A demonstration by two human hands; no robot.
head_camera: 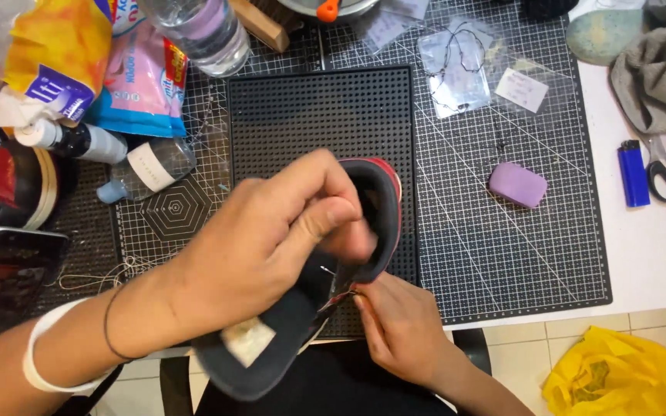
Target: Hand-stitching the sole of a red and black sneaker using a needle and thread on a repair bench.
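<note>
Now the right hand (406, 327) pinches the shoe (310, 308) low at its side, and the left hand (271, 239) grips its top, holding it over the black mat (302, 115). It looks like sewing. Farther back lie a purple block (517, 184) and a blue lighter (633, 173).

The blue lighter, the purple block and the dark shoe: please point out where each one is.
blue lighter (633, 173), head view, middle of its body.
purple block (517, 185), head view, middle of its top face.
dark shoe (271, 350), head view, on its dark tongue.
</note>
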